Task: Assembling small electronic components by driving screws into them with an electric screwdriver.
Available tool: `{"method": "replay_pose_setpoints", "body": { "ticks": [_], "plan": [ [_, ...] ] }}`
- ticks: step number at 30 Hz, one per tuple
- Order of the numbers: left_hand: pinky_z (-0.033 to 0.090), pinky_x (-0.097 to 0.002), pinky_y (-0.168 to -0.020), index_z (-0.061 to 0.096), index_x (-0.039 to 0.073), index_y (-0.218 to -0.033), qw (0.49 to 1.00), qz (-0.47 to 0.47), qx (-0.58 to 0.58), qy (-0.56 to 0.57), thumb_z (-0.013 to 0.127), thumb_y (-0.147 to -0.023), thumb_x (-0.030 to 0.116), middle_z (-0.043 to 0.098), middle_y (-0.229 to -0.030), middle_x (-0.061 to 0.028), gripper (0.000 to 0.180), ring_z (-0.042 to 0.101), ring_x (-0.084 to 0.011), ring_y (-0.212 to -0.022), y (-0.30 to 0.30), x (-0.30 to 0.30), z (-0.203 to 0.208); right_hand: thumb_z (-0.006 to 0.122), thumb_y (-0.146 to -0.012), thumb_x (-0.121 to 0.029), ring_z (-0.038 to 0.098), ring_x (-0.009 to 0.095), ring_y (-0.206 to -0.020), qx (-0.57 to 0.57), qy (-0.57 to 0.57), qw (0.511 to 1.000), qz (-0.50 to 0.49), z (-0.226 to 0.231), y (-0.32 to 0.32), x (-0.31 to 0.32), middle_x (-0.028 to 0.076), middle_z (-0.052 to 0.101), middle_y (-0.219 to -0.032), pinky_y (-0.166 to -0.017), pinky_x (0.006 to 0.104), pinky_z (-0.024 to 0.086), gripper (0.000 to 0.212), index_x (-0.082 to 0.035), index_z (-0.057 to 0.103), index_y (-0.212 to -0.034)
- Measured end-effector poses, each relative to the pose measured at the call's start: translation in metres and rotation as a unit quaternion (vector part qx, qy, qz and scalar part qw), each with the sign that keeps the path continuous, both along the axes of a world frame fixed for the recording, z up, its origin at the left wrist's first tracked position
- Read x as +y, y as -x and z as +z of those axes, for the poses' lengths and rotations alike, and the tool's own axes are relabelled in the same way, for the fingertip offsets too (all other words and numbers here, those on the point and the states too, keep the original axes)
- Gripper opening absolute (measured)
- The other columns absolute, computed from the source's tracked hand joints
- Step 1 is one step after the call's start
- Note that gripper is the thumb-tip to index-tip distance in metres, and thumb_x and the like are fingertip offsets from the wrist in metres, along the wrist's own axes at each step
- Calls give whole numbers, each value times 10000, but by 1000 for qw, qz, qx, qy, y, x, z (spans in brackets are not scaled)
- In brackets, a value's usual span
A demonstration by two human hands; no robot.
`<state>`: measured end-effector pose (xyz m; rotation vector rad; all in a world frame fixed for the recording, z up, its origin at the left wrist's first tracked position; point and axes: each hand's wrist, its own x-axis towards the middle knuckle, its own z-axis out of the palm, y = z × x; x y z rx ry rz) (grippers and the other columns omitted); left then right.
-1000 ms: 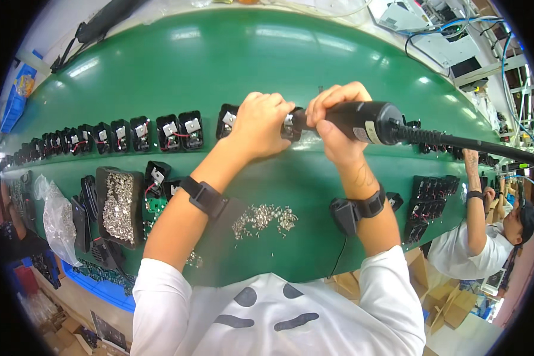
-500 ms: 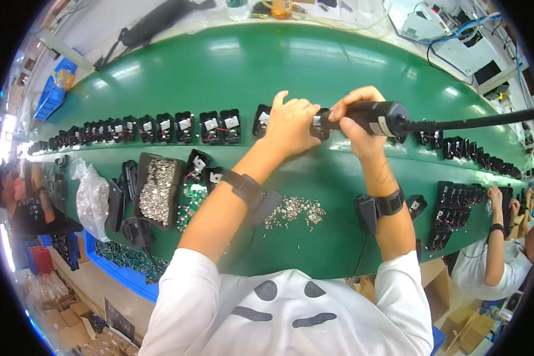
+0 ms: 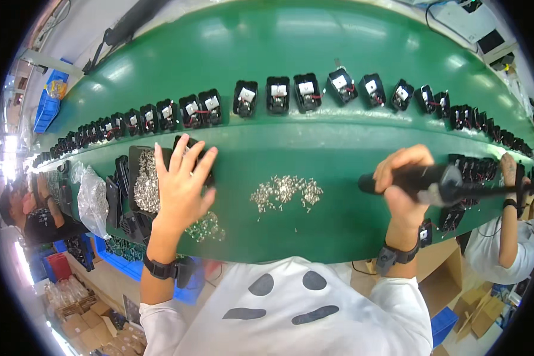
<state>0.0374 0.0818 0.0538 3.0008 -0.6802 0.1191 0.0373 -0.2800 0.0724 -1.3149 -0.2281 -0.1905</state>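
Holding a heap of small metal screws (image 3: 145, 190), a dark tray (image 3: 137, 151) stands at the left on the green surface (image 3: 314, 151). Just right of it my left hand (image 3: 184, 190) is now spread wide, over the black parts (image 3: 210, 179); I cannot tell whether my fingertips touch them. It is no longer up at the far row, steadying a unit. Small green circuit boards (image 3: 206, 227) lie on its near side.

In the middle, the far row of black housings (image 3: 307, 98) is now uncovered, pale plates facing up, and a loose screw pile (image 3: 286, 190) sits nearer me. To the right, my right hand (image 3: 404, 178) stays closed around the black powered driver (image 3: 442, 184), which is now drawn back near and right, well apart from that row. So I judge that no housing is being worked at this moment.
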Motion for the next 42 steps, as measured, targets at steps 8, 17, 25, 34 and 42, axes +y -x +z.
{"method": "replay_pose_setpoints", "body": {
  "ticks": [8,17,25,34,42],
  "plan": [
    [228,-583,-1128,559,94,-1286,992,-39,-29,113,831,-589,154,587,-1279,-81,751,556,-285,-1194,-19,-39,-16,701,-755,-176,527,164,-609,17,16,1000,20,-7,-20,-10,83,552,-733,-637,314,435,416,5,491,-1066],
    [455,-331,-588,711,76,-904,959,-22,37,282,824,-628,84,615,-812,-52,298,598,-225,-708,72,-45,-52,693,-736,-109,559,177,-643,-46,-17,998,30,-6,-17,-14,90,573,-754,-683,331,458,427,15,498,-1094],
    [501,-292,-574,667,41,-858,916,-5,37,400,734,-735,10,644,-789,-54,143,624,-198,-653,77,-53,-71,742,-740,-111,554,176,-638,-18,45,999,-8,-4,-13,12,92,584,-768,-681,339,453,418,-2,499,-1061],
    [453,-207,-530,657,7,-943,376,242,325,833,679,-850,-18,700,-822,-87,98,605,-83,-631,59,-67,-48,766,-780,-145,629,160,-610,-151,-97,960,216,39,2,86,12,636,-744,-613,319,534,375,-102,509,-1050],
    [375,-234,-499,666,46,-963,209,211,408,863,630,-940,135,667,-780,-71,99,472,-80,-508,63,-71,-47,749,-799,-141,645,209,-638,-140,-141,954,223,34,2,99,57,646,-798,-618,371,540,379,-91,486,-1066]
  ]
}}
